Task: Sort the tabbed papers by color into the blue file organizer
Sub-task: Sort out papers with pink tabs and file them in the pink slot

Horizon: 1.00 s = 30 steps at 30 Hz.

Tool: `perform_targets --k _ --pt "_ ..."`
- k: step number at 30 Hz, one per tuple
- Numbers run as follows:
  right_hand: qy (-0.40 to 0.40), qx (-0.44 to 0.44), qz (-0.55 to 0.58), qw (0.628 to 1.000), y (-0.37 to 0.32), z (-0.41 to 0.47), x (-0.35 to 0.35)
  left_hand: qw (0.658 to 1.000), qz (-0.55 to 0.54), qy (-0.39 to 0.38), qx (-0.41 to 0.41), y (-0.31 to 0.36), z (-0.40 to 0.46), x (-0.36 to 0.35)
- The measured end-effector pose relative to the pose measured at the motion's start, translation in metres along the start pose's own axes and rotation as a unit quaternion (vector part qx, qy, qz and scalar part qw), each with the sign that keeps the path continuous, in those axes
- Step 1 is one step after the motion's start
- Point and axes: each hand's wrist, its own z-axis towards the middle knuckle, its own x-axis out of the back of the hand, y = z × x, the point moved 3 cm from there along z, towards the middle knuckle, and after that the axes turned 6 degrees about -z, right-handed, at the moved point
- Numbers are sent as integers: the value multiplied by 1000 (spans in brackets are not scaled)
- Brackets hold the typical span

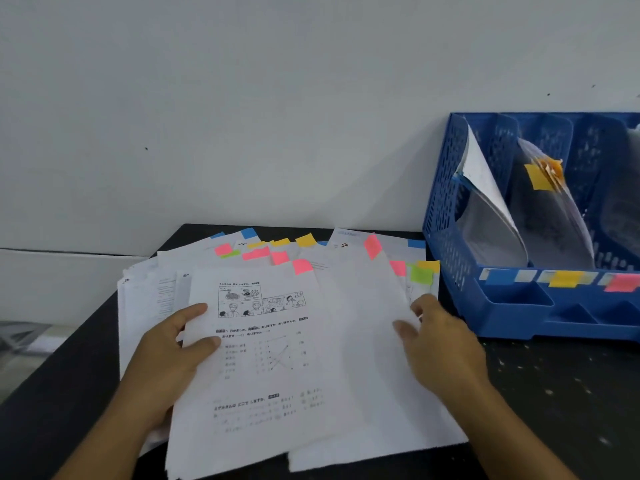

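Under both hands: loose fan of tabbed papers (277, 341) on dark table (554, 393), tabs pink, yellow, blue, green mixed along far edge.
Right of right hand, against wall: blue file organizer (446, 202), upright slots, colour labels (564, 278) on front lip (blue, yellow, pink visible).
Done: first slot holds blue-tabbed sheets (485, 181); next slot holds yellow/orange-tabbed sheets (543, 174). Further slots cut off by frame edge, contents unclear.
Left: most of pile unsorted, pink tabs most numerous; judged early-to-mid task.
Left hand (173, 355): clamped on left edge of top worksheet (256, 358), thumb on top, fingers underneath; sheet carries pink tab (302, 266) at far corner.
Right hand (440, 337): fingers loosely spread, resting flat on right side of pile, nothing pinched; near green tab (420, 274).
Likely step: separating pink-tabbed top sheet for pink slot.
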Motion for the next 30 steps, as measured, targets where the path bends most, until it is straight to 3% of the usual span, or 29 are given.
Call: perform_targets --k 2,4,7,10,12,15,18,21,24,27,30 --pt "23 -4 18 1000 4 5 6 999 32 9 -4 0 0 2" --pt "-14 -8 65 998 10 11 6 997 69 18 -8 -2 1 5" --pt "-191 5 202 961 15 6 12 995 92 25 -10 -2 3 9" --pt "-286 49 136 947 20 -1 15 995 99 25 -10 -5 6 9" --pt "-231 25 127 964 24 1 14 994 109 15 -13 -5 7 10" --pt "-66 -11 143 988 30 8 20 994 112 -14 -9 -5 8 15" --pt "55 3 149 987 31 13 39 993 114 -23 -3 -6 8 20" --pt "127 20 161 978 27 18 62 992 126 -23 -7 -7 7 22" --pt "128 13 226 966 22 27 74 992 124 -29 -8 -7 7 22" --pt "62 -9 307 950 11 27 65 992 121 -25 -12 -8 8 19" --pt "-3 -6 318 948 -11 18 35 997 79 -14 -20 -1 2 10"
